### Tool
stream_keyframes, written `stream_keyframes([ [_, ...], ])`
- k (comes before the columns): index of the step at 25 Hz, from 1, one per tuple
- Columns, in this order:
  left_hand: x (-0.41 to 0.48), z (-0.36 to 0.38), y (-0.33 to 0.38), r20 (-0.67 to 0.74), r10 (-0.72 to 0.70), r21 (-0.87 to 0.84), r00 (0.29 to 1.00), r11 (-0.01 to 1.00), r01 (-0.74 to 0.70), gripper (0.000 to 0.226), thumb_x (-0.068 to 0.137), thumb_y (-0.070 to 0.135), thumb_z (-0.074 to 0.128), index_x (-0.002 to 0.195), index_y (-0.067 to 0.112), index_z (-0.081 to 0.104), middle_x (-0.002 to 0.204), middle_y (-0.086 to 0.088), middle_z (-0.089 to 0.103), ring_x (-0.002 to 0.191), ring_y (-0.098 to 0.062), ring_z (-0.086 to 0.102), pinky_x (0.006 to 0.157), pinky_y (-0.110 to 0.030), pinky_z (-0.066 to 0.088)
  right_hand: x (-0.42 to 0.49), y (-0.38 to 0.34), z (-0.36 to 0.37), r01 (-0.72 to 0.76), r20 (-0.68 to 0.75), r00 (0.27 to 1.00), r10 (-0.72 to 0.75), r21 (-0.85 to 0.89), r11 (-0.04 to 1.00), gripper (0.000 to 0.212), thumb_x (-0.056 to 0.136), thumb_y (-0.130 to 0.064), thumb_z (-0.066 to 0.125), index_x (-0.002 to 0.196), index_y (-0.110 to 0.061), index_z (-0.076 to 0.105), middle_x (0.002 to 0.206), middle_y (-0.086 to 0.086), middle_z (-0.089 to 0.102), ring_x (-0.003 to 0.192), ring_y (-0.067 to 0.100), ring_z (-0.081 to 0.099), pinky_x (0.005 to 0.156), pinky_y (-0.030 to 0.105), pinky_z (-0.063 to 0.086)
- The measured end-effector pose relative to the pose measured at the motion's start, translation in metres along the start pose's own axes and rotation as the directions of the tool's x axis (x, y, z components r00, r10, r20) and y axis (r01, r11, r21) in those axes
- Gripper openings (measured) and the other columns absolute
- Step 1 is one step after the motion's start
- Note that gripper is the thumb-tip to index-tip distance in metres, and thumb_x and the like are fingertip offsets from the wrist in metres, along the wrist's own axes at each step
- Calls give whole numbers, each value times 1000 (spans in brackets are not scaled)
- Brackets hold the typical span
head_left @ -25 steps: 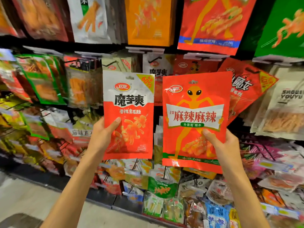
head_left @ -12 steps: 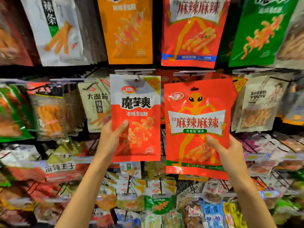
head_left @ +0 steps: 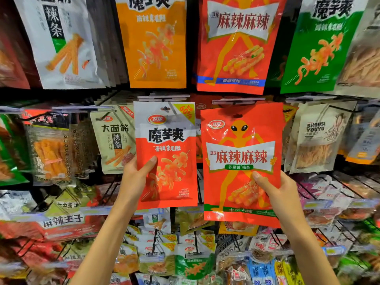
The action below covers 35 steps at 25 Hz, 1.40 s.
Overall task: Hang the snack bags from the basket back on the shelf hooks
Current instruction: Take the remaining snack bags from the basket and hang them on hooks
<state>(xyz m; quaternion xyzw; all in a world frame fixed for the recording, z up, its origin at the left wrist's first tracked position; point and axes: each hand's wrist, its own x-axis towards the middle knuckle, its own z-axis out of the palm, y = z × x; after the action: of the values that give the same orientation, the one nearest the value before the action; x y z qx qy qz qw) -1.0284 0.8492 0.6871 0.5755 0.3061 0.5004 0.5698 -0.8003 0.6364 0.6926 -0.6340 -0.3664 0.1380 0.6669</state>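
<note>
snack bags held upright: left hand [head_left: 135,177] pinches the white-topped bag [head_left: 166,153], right hand [head_left: 275,190] pinches the red bag [head_left: 242,161].

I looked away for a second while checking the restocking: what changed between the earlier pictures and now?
Both bags rose toward the middle-row hooks: the left hand lifted the white-and-red bag until its top sits just under one, and the right hand raised the red alien bag likewise. Neither is visibly hung yet. Grips unchanged, thumbs in front; nothing let go.

Single head view, facing shelf [head_left: 236,101] straight on, close.
</note>
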Motion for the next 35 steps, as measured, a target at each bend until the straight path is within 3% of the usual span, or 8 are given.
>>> stream_keyframes([
  [5,4,-3,-3,-2,-22,-4,1000,1000,22,13,94,24,64,106,25,66,91,6,76,82,-14,72,75,-31,55,5,4,4,1,26,1000,-1,12,1000,31,84,-36,68,115,-32,68,108,-16,74,102,4,69,89,33,51],
  [10,14,-3,-6,-6,-38,12,999,999,38,13,93,26,65,105,24,68,96,2,77,87,-20,72,81,-43,56,16,9,9,-13,34,999,12,35,999,26,87,-30,68,113,-33,68,107,-17,74,99,3,69,86,30,51],
  [14,19,2,-6,10,-40,0,999,999,40,13,93,25,63,106,22,67,94,3,77,86,-18,74,78,-37,54,23,12,12,-31,27,999,30,43,999,20,91,-24,67,107,-35,66,96,-22,74,90,-6,68,74,17,50],
  [19,23,4,-10,10,-40,-4,999,999,40,15,94,23,63,108,20,67,96,2,77,87,-18,74,80,-37,55,29,13,14,-47,29,999,45,50,998,25,89,-28,69,114,-31,66,108,-14,72,99,1,68,81,24,51],
  [23,25,4,-14,6,-55,-6,998,998,55,20,93,26,65,111,19,66,99,-1,77,90,-24,73,83,-43,55,31,11,17,-41,68,997,37,67,997,20,90,-23,67,107,-35,65,104,-18,71,89,-11,66,67,8,50],
  [31,26,4,-14,10,-60,-1,998,998,60,20,94,23,63,113,17,67,100,-5,76,91,-27,73,85,-46,55,40,13,24,-69,73,995,63,85,994,28,91,-25,67,119,-25,65,112,-14,70,100,-1,65,73,14,48],
  [35,25,5,-13,11,-60,-4,998,998,60,20,94,25,63,113,17,66,99,-4,76,89,-26,74,83,-44,55,41,14,23,-72,85,994,65,91,993,24,92,-22,66,116,-25,65,109,-13,71,90,-6,67,65,8,50],
])
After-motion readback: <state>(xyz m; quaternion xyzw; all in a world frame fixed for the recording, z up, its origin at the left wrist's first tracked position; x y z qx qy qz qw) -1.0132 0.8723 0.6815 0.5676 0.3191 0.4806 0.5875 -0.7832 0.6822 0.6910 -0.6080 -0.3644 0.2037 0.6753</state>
